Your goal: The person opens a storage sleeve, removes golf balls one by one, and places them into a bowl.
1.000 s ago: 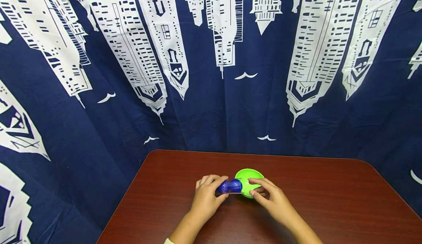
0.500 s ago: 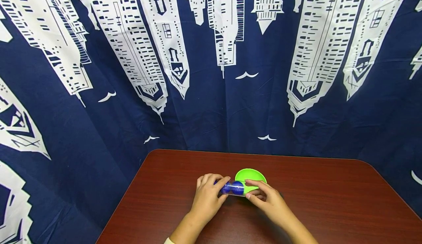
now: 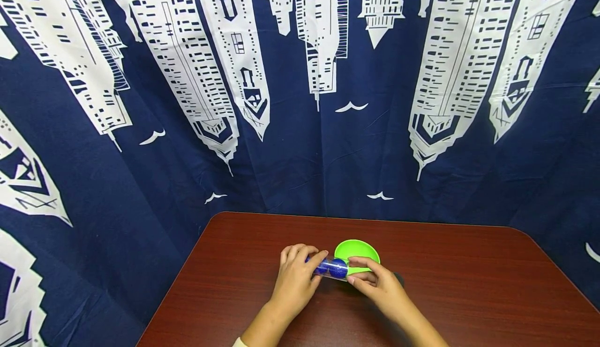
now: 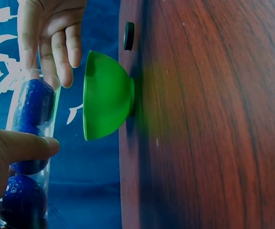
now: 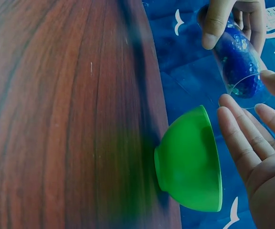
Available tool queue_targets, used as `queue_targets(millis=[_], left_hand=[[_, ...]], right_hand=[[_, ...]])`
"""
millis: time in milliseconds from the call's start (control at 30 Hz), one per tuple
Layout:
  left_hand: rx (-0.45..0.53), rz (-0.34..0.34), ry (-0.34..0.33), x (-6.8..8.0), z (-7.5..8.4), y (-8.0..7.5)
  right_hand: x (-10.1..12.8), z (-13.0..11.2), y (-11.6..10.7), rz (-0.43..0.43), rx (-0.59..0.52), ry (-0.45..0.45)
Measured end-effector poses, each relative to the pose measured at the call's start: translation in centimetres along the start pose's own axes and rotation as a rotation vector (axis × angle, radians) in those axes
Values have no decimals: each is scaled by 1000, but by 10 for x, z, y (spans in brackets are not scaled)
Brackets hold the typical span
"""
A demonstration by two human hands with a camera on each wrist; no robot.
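Observation:
My left hand (image 3: 298,271) grips a clear tube (image 4: 13,107) holding several blue balls (image 3: 337,268); its thumb lies across the tube in the left wrist view. At the tube's right end, the thumb and forefinger of my right hand (image 3: 382,284) span the rim, with its other fingers extended below in the right wrist view. A green bowl (image 3: 358,247) stands upright on the table, just beyond the tube and partly hidden by it and my right hand. In both wrist views the tube is held above the bowl's level.
A small dark disc-shaped thing, like a cap (image 4: 129,36), lies on the brown wooden table (image 3: 262,232), mostly behind my right hand in the head view. Behind the table's far edge hangs a dark blue cloth (image 3: 290,175) printed with white buildings.
My left hand has shifted the tube slightly right and toward me. The right hand has closed the gap to the tube's end, its thumb and forefinger now at the rim. The bowl stays put.

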State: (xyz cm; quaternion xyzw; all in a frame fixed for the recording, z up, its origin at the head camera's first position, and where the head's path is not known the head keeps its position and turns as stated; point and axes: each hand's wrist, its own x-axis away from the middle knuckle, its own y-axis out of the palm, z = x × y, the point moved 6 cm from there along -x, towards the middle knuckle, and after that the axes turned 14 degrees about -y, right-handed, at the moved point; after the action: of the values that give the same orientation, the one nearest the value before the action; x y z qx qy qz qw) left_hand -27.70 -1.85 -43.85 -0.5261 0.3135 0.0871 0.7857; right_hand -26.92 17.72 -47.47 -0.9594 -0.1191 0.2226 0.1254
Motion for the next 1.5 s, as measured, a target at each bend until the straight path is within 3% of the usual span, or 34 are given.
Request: queue_targets(millis=[533, 933, 1300, 1500], left_hand=[[1, 44, 37, 0, 1, 0], [38, 23, -5, 1, -2, 3], [78, -8, -47, 2, -6, 5], [100, -34, -83, 2, -10, 9]], right_hand=[[2, 0, 1, -4, -37, -3], [1, -1, 0, 21, -14, -37], [-1, -4, -2, 77, 7, -15], [-3, -6, -4, 110, 22, -73]])
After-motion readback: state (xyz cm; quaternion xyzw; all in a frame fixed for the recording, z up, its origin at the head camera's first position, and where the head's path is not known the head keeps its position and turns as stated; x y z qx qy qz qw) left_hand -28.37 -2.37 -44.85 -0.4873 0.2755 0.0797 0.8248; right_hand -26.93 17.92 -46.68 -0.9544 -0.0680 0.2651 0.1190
